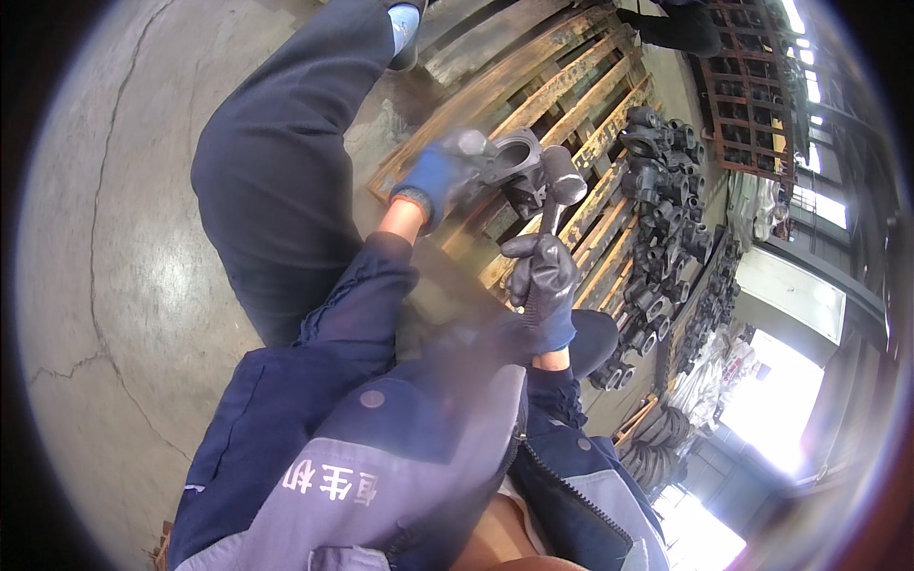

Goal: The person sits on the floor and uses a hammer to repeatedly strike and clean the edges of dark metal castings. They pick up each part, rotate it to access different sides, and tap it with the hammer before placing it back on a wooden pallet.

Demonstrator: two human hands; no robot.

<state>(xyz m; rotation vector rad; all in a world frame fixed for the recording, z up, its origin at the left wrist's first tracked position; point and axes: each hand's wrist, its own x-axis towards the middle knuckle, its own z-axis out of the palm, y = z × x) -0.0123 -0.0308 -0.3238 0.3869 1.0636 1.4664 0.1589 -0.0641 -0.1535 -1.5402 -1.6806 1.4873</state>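
While both gloved hands work above the wooden pallet [533,105], the left hand [440,176] clamps a metal casting [519,162], the right hand [541,285] grips a hammer [562,186]; stacked castings [666,190] line the pallet's far edge, cracked concrete floor [105,238] beside it.

Counts: two gloved hands, one hammer, one casting in hand

Two gloved hands show: the left hand [433,181], upper centre, holds one dark metal casting [514,162] with a round bore; the right hand [541,285], at centre, grips one hammer [562,181]. One wooden pallet [533,86] lies in the upper centre. One long heap of similar dark castings [662,200] runs down the right of the frame, too many and too overlapped to count. One rusty metal grid rack [752,86] stands at upper right. One stack of dark rings [657,438] sits at lower right.
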